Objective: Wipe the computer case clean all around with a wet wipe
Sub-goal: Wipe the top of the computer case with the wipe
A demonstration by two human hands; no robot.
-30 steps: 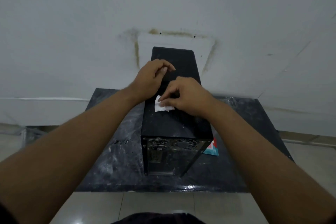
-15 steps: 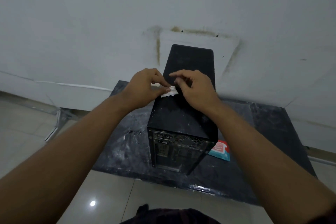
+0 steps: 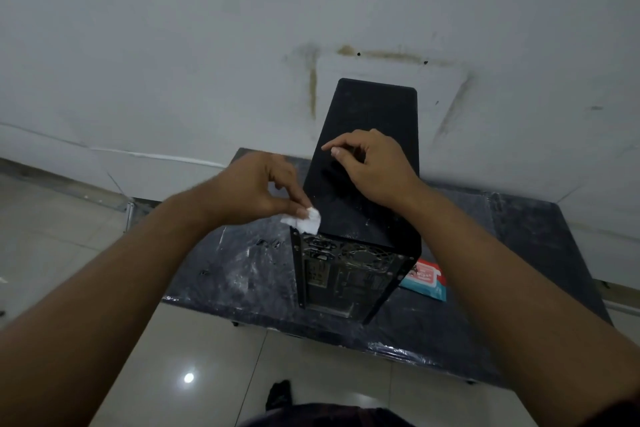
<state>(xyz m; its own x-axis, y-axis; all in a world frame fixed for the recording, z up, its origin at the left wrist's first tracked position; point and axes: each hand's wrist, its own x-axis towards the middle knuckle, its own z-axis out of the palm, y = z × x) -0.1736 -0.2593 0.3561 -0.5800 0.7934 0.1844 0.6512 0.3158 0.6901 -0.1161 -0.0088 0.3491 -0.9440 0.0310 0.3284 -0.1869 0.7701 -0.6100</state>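
Note:
A black computer case [image 3: 363, 135] stands upright on a low dark table [image 3: 242, 270], its rear panel with fan grille and ports facing me. My left hand [image 3: 256, 191] pinches a small white wet wipe [image 3: 304, 220] at the case's near left top corner. Above the middle of the top panel my right hand [image 3: 370, 166] hovers, its fingers loosely curled and holding nothing; whether it touches the panel I cannot tell.
A red and teal pack of wipes [image 3: 424, 279] lies on the table right of the case. The table top is dusty and wrapped in shiny film. A stained white wall [image 3: 207, 45] rises close behind. Pale floor tiles [image 3: 207, 357] lie in front.
The wipe passed fully into my left hand, which drew it back toward me to the case's near left corner. My right hand let go and stayed over the top panel.

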